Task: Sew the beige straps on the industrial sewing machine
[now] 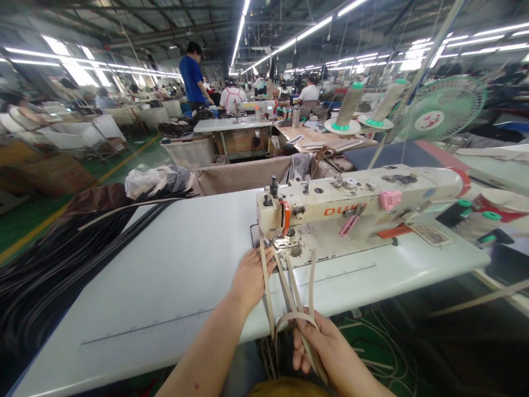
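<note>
Beside the needle area of the sewing machine (322, 218), my left hand (250, 278) rests on the white tabletop with its fingers closed at a narrow beige strap (281, 270). Another length of beige strap (266, 286) runs down across its fingers from the machine head. Over the table's front edge, my right hand (316, 342) is closed around several beige straps, their loose ends standing up toward the machine bed. One strap loops over its thumb. The strap ends under the left fingertips are partly hidden.
Long black strips (95, 253) hang over the table's left side. A plastic bag (155, 181) lies behind. Thread cones (349, 105) and a green fan (442, 113) stand at right. Cut strips (384, 336) lie on the floor. A person in blue (192, 77) stands farther back.
</note>
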Motion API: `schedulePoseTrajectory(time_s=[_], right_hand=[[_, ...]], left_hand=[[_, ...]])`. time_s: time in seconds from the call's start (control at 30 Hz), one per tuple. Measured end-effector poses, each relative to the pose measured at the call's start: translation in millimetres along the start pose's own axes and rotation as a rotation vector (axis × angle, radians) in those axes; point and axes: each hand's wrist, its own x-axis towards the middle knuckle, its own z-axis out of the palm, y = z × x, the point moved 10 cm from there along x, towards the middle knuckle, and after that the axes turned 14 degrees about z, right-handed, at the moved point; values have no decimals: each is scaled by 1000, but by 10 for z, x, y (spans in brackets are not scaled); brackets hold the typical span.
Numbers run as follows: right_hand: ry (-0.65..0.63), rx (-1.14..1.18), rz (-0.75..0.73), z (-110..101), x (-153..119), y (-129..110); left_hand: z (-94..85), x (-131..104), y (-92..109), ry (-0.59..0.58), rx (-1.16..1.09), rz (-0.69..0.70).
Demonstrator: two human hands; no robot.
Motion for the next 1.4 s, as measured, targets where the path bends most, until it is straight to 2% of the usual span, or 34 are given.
schedulePoseTrajectory(time_s=[0.3,0.67,0.87,1.23,1.4], right_hand=[[-1,-7,6,-22,5,55],[13,-41,8,-18,-27,13],[4,-28,1,-32,7,49],[-28,-5,-9,-47,33,108],[11,-9,31,-78,92,145]], left_hand=[[26,4,3,-35,-1,-17],[26,7,-3,-19,-3,9],[10,-2,-15,11,-12,0],[1,9,9,-8,-4,9],[3,6,17,-30,13,0]])
